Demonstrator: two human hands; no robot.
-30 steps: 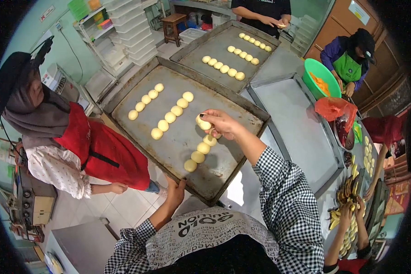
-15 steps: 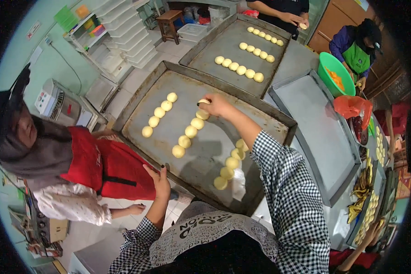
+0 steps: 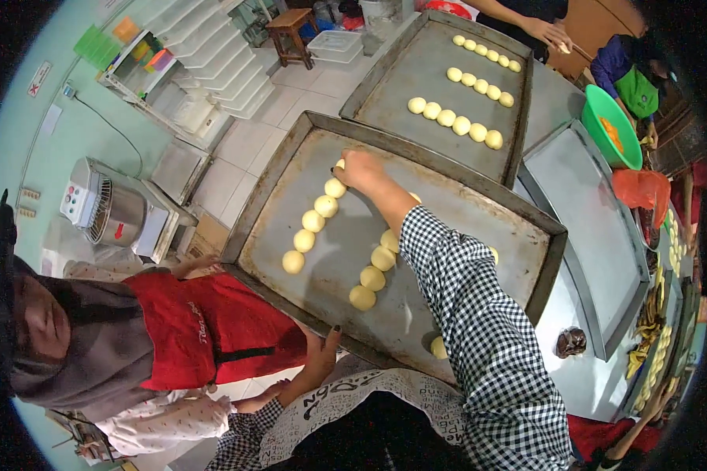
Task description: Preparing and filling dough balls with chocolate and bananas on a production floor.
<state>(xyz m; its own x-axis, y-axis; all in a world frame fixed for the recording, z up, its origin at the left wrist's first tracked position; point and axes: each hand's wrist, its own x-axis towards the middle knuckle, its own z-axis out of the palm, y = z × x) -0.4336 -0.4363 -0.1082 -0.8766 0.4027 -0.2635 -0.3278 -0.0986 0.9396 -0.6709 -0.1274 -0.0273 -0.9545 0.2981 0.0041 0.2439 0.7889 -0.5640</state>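
Note:
My right hand (image 3: 363,170) reaches over a large metal tray (image 3: 479,206), its fingers and thumb closed around a pale yellow dough ball (image 3: 340,164) at the far end of the left row. Several more dough balls (image 3: 314,219) line up below it towards me. The middle row (image 3: 373,278) is partly covered by my right forearm. Of the right row, only parts show around my checked sleeve, such as one ball (image 3: 440,348) near the front rim. My left hand (image 3: 320,355), fingers apart and holding nothing, is beside the tray's near left rim.
Close on my left stands a person in a red apron (image 3: 220,330). Beyond my tray lies a second tray (image 3: 401,74) with rows of dough balls. An unfilled tray (image 3: 589,212), a green bowl (image 3: 605,145) and a dark bag (image 3: 571,342) are to the right. A mixer (image 3: 114,208) stands left.
My right hand has gone from the far end of the middle row to the far end of the left row. My left hand is lower, and the whole view has shifted.

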